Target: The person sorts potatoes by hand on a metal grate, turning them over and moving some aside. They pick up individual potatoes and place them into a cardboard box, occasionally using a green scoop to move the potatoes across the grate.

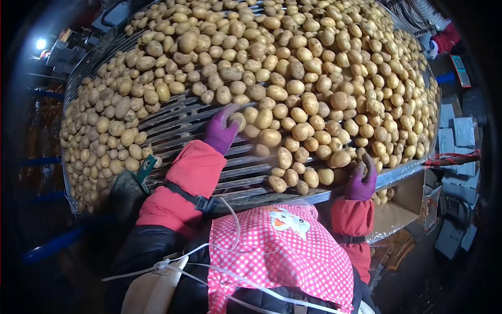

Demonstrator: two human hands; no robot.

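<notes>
Heaps of pale yellow-brown potatoes (pixel 295 86) cover a slatted metal table (pixel 180 125). My left hand (pixel 222 130), in a purple glove with greyish fingertips, has its thumb and fingers round a potato (pixel 238 121) at the edge of the bare slats. More potatoes lie just to its right. My right hand (pixel 362 180), gloved the same way, is at the table's near edge, fingers curved and apart beside a potato (pixel 341 159). No potato shows between those fingers, though its palm side is partly hidden.
A metal rim (pixel 395 177) edges the table in front of me. Below it on the right stands an open cardboard box (pixel 405 201) with a few potatoes. A green-handled tool (pixel 147 167) lies at left. Another person's red sleeve (pixel 447 37) shows far right, near a scale display (pixel 460 70).
</notes>
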